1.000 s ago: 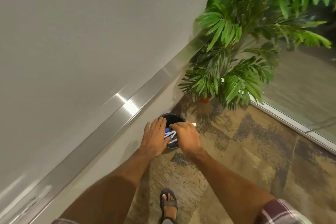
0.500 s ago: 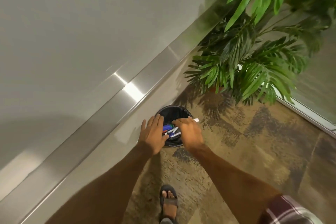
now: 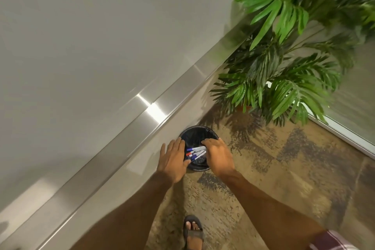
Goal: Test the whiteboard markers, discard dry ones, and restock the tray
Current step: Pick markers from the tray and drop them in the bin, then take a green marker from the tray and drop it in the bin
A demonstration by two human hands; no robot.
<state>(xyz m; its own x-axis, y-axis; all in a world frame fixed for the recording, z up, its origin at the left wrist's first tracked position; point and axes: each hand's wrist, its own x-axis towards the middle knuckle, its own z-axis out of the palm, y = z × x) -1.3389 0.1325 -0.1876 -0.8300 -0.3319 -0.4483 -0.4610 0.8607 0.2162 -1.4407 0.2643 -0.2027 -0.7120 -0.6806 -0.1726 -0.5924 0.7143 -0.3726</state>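
Your left hand (image 3: 174, 160), flat with fingers spread, and right hand (image 3: 219, 156), curled, hover over the round black bin (image 3: 194, 134) holding white markers (image 3: 195, 152); whether the right one grips a marker is unclear.

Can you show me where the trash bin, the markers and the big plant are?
trash bin (image 3: 199, 128): head view, on its far black rim.
markers (image 3: 196, 151): head view, on the white barrels in the bunch.
big plant (image 3: 284, 95): head view, on its lower green fronds.

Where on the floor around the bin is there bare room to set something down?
Carpet is bare right of the bin, between it and the window sill, and nearer, right of the sandalled foot. Crowded: the bin mouth, with markers between left hand and right hand, and under the plant.
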